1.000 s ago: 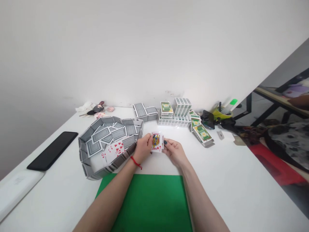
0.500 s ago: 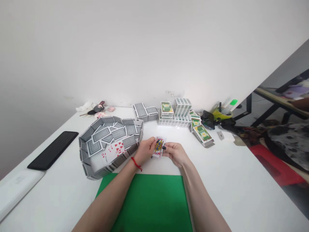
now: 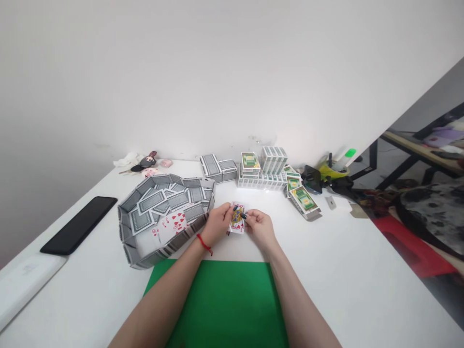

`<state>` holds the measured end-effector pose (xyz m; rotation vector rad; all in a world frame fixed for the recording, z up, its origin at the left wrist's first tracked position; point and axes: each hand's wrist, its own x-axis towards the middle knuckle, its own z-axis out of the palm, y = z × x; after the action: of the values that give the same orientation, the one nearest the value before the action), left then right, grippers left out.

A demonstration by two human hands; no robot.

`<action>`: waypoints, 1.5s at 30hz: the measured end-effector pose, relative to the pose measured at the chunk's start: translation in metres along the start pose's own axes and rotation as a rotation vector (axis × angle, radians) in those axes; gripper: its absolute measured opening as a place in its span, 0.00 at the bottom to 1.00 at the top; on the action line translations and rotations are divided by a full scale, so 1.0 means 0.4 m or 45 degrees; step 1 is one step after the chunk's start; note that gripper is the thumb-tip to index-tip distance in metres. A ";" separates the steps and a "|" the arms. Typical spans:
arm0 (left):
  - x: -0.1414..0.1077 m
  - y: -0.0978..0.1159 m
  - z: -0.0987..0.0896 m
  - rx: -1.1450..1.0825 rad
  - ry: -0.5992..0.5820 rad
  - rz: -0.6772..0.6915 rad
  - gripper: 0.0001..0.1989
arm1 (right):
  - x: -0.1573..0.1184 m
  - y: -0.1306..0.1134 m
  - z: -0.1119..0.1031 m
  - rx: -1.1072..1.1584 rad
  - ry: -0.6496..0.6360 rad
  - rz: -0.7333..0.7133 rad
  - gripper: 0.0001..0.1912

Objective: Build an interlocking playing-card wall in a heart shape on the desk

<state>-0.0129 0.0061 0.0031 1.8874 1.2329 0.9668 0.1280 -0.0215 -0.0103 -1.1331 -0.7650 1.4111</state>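
Observation:
A face card [image 3: 237, 223] is held face up between my two hands, over the white table just beyond the green mat [image 3: 224, 299]. My left hand [image 3: 217, 223], with a red string at the wrist, grips the card's left side, thumb on its face. My right hand [image 3: 259, 227] pinches its right edge with thumb and forefinger. Whether more cards lie beneath it, I cannot tell. Left of my hands stands a low tray [image 3: 123, 232] walled with cards, holding loose cards [image 3: 152, 200], mostly face down, with some red ones face up.
Card blocks [image 3: 217, 166] and stacked card boxes [image 3: 263, 180] stand near the wall. Loose card boxes [image 3: 304, 200] lie to their right, beside a yellow holder [image 3: 331, 171]. A black phone [image 3: 79, 225] and a white case [image 3: 29, 280] lie at the left.
My right hand has shifted slightly up, its fingers now further over the card's right edge. The card has tilted a little and risen slightly. My left hand has barely moved.

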 end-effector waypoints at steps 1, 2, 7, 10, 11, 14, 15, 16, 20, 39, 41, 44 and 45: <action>0.003 -0.001 0.000 -0.076 -0.015 -0.039 0.14 | -0.003 -0.007 -0.002 0.038 -0.080 0.007 0.14; 0.005 -0.002 0.000 -0.147 -0.039 -0.070 0.14 | -0.005 -0.012 -0.004 0.072 -0.149 0.016 0.15; 0.004 0.001 0.008 -0.218 -0.090 -0.042 0.13 | -0.001 -0.003 -0.010 -0.086 -0.070 -0.061 0.18; -0.007 0.011 0.015 -0.140 -0.079 -0.010 0.14 | 0.007 0.021 -0.006 -0.385 0.116 -0.239 0.18; -0.010 0.014 0.018 -0.108 -0.072 0.002 0.14 | 0.009 0.027 -0.004 -0.456 0.174 -0.287 0.17; -0.014 0.019 0.023 -0.060 -0.018 0.019 0.14 | 0.007 0.025 -0.001 -0.459 0.247 -0.307 0.16; -0.013 0.019 0.024 -0.077 0.011 0.004 0.14 | 0.003 0.019 -0.001 -0.382 0.200 -0.268 0.16; -0.011 0.018 0.024 -0.109 0.044 -0.021 0.14 | -0.001 0.010 -0.003 -0.278 0.107 -0.204 0.16; 0.003 0.011 0.018 -0.277 0.148 -0.134 0.14 | -0.018 -0.028 -0.019 0.125 -0.378 0.106 0.14; -0.012 0.022 0.023 0.016 0.108 0.007 0.14 | 0.006 0.028 -0.005 -0.010 -0.215 0.084 0.18; -0.013 0.026 0.027 0.019 0.122 -0.012 0.14 | 0.004 0.030 0.002 -0.047 -0.174 0.047 0.16; -0.014 0.029 0.028 0.015 0.147 -0.043 0.14 | -0.002 0.027 0.012 -0.115 -0.098 0.015 0.14; -0.014 0.029 0.028 0.008 0.148 -0.051 0.14 | -0.005 0.025 0.014 -0.128 -0.078 0.015 0.13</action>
<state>0.0002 -0.0045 0.0061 1.8259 1.3376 1.0653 0.1190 -0.0242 -0.0170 -1.1775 -0.8824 1.4357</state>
